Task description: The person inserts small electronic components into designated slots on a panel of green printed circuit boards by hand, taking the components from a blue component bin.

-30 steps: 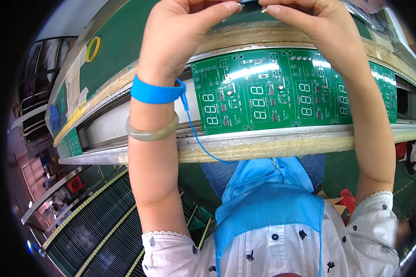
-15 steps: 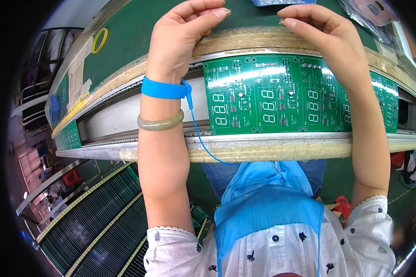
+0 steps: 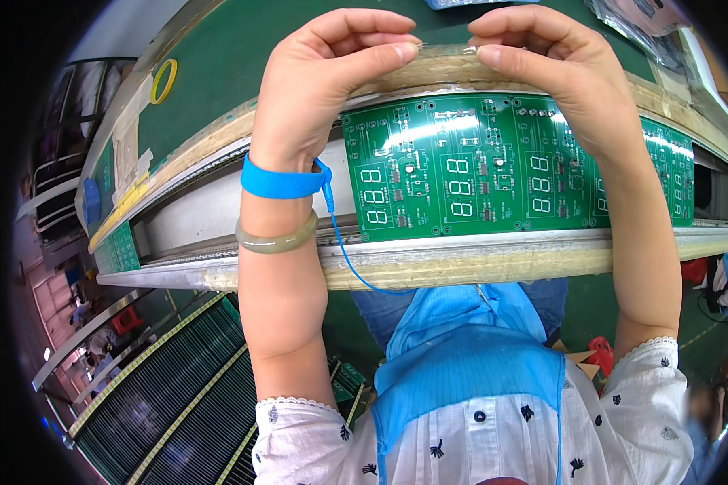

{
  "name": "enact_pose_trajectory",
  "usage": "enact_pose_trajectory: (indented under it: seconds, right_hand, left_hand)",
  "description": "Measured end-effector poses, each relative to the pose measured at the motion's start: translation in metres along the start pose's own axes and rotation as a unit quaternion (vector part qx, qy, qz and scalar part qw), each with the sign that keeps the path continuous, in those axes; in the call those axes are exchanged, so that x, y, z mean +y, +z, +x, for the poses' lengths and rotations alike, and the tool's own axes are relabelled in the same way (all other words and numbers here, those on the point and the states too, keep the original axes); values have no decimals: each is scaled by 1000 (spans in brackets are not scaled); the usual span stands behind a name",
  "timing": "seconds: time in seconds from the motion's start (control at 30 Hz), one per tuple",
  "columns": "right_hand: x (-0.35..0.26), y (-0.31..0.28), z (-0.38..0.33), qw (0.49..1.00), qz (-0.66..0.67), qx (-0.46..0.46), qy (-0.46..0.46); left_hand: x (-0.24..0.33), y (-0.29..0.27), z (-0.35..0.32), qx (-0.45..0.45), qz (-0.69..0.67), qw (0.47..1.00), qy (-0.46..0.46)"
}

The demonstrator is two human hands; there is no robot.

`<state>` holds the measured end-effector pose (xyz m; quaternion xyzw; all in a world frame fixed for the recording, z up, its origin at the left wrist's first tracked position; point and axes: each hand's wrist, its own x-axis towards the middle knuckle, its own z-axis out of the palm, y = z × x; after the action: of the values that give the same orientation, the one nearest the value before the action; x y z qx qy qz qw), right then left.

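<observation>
My left hand (image 3: 328,69) is closed in a pinch above the far edge of the conveyor. A tiny part with thin metal leads (image 3: 421,46) shows at its fingertips, too small to name. Facing it, my right hand (image 3: 562,69) pinches a similar small metal-leaded part (image 3: 470,51) between thumb and forefinger. The two pinches are a short gap apart. Below them lies a green circuit board panel (image 3: 425,217) with several three-digit display outlines and small soldered parts, and my right wrist covers some of it. A blue wrist strap (image 3: 283,179) with a cord circles my left wrist.
The panel rests in a metal-railed conveyor (image 3: 461,263); another green board (image 3: 117,250) sits at its left. On the green bench are a yellow tape ring (image 3: 164,81), a blue tray (image 3: 477,2) and plastic bags (image 3: 643,28). Racks of boards (image 3: 154,388) stand lower left.
Both hands have come nearer each other and slightly lower, each still pinching its small part. The whole view has shifted a little, with the board panel slightly farther left.
</observation>
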<state>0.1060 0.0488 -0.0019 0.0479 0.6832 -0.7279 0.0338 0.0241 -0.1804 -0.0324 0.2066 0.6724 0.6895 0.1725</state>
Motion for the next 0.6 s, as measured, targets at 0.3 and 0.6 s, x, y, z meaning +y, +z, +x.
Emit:
enact_pose_trajectory:
  seconds: [0.3, 0.6]
  right_hand:
    - [2, -2, -4, 1000, -1, -7, -13]
    - [2, 1, -5, 999, -17, -14, -28]
  left_hand:
    - [19, 5, -6, 21, -65, 992, -104]
    - [20, 8, -9, 7, -55, 995, -85]
